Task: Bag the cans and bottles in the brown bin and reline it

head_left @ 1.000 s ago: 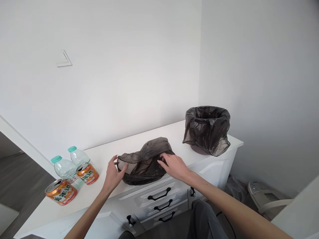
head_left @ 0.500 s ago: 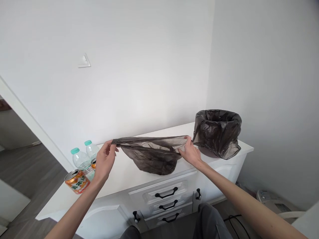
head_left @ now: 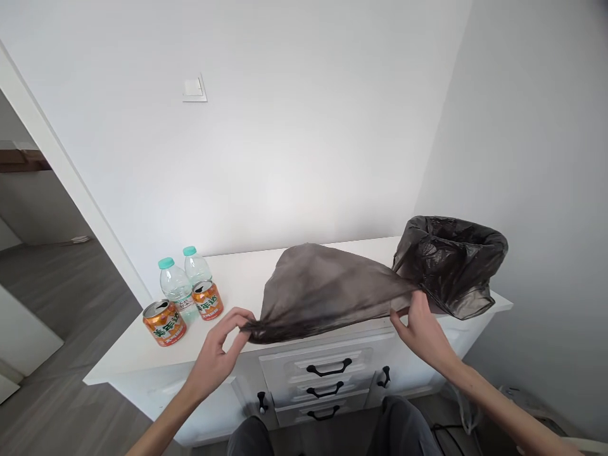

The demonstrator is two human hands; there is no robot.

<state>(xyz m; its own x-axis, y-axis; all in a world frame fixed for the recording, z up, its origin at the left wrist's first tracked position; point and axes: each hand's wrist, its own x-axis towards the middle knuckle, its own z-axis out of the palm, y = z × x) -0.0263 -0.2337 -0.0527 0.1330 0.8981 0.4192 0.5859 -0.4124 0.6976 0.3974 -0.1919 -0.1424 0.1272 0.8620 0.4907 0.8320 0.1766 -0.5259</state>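
A thin, dark grey plastic garbage bag (head_left: 327,285) is stretched between my two hands above the front of the white cabinet top. My left hand (head_left: 221,348) pinches one gathered corner between thumb and fingers. At the other end, my right hand (head_left: 420,323) grips the bag's edge, close to a bin lined with a black garbage bag (head_left: 449,259). The body of the bag billows up toward the wall, and its opening faces me. Whether the held bag touches the bin's liner I cannot tell.
Two orange drink cans (head_left: 164,323) and two clear bottles with teal caps (head_left: 175,282) stand at the left of the cabinet top (head_left: 123,354). Drawers with black handles (head_left: 329,367) face me below. A light switch (head_left: 194,88) is on the wall.
Both hands have lowered, with the left drawn nearer to me. The bag, which hung down below its stretched opening, now billows up and back toward the wall. My view has shifted left.
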